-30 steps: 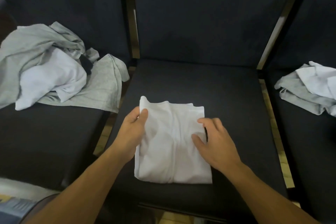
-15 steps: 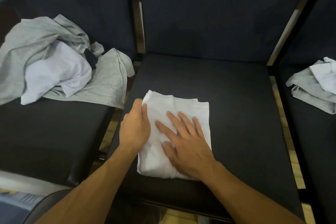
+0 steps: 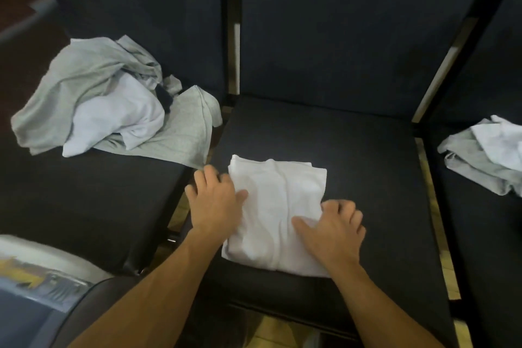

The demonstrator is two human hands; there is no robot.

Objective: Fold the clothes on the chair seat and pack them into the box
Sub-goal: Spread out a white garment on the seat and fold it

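Observation:
A folded white garment [image 3: 278, 200] lies flat on the middle chair seat [image 3: 356, 150], towards its front left. My left hand [image 3: 214, 203] is at the garment's left edge, thumb on top of the cloth and fingers curled down beside it. At the right edge, my right hand [image 3: 333, 232] has its thumb lying on the cloth and its fingers curled round the edge. A pale object with a grey inside [image 3: 31, 285], perhaps the box, shows at the lower left, blurred.
A loose heap of grey and white clothes [image 3: 93, 85] covers the left chair seat. Another small grey and white heap [image 3: 488, 155] sits on the right chair. Dark chair backs rise behind, with gaps between the seats showing wooden floor.
My right hand has slid from the middle of the garment to its right edge and curled there. My left hand has shifted slightly outward at the left edge.

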